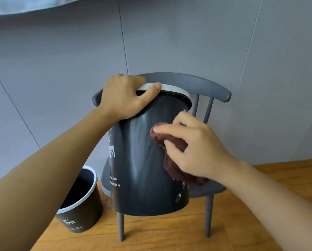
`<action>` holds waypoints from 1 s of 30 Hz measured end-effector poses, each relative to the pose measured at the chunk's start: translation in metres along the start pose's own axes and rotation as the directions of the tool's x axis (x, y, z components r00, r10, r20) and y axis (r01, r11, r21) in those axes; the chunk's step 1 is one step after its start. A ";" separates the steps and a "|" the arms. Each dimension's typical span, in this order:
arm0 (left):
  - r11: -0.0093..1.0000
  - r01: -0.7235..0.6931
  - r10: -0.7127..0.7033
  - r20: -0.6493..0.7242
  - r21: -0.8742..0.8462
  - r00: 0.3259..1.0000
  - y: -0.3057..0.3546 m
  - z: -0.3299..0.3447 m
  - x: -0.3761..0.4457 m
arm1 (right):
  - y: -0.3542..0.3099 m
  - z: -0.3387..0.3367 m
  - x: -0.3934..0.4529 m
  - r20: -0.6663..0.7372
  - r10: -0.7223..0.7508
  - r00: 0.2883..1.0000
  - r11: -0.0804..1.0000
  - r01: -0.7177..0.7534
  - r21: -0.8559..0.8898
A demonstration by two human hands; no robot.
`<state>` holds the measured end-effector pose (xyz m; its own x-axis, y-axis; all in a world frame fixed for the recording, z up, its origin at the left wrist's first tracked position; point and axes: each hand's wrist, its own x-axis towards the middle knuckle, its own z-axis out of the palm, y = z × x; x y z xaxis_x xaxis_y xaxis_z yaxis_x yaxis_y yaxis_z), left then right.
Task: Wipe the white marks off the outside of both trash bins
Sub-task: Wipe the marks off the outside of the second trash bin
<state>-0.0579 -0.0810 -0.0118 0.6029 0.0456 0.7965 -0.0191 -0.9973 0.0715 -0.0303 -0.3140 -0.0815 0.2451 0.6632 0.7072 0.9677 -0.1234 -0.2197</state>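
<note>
Head view: a dark trash bin (142, 169) with a white rim (177, 89) occupies the centre of the frame, raised and tilted in front of a grey chair (202, 86), apparently so that its right-hand wall faces the wiping hand. At 11 o'clock of the bin, the left hand (123, 97) steadies it, fingers curled over the rim and thumb lying along the rim's outer edge; the forearm enters from 8 o'clock. At 3 o'clock of the bin, the right hand (193, 147) presses a dark red cloth (171, 156) against the wall, fingers spread and bent over the bunched fabric, which they hold to the surface; the forearm enters from 4 o'clock. White marks (178, 197) remain at 5 o'clock on the bin, below the cloth, so wiping of this bin is judged unfinished. A second trash bin (82, 211) stands upright on the wooden floor (169, 236) at 8 o'clock of the first, apart from both hands; marks on it cannot be made out beyond its printed deer design.
</note>
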 end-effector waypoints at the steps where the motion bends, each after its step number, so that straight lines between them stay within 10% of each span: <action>1: 1.000 -0.002 0.002 -0.001 -0.006 1.000 -0.001 0.000 0.000 | 0.001 -0.001 0.006 0.011 0.009 1.000 1.000 -0.008 -0.020; 10: 0.995 0.095 -0.095 0.023 -0.029 0.995 -0.013 -0.001 -0.001 | -0.006 0.016 -0.078 0.281 -0.118 0.952 0.988 0.083 0.134; 17: 0.996 0.082 -0.081 0.033 -0.044 0.996 -0.009 -0.003 -0.002 | 0.012 0.010 -0.033 -0.064 0.013 0.998 0.997 -0.008 0.071; 26: 0.992 0.110 -0.107 0.043 -0.064 0.993 -0.017 0.001 0.000 | 0.012 0.016 -0.099 0.270 -0.117 0.956 0.974 0.058 0.217; 30: 0.990 0.122 -0.117 0.063 -0.075 0.991 -0.016 0.003 0.003 | 0.011 0.018 -0.102 0.162 -0.053 0.985 0.959 0.005 0.284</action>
<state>-0.0531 -0.0651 -0.0125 0.6497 0.1586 0.7434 -0.0055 -0.9770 0.2133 -0.0454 -0.3697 -0.1688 0.1811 0.7794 0.5997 0.9123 0.0946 -0.3984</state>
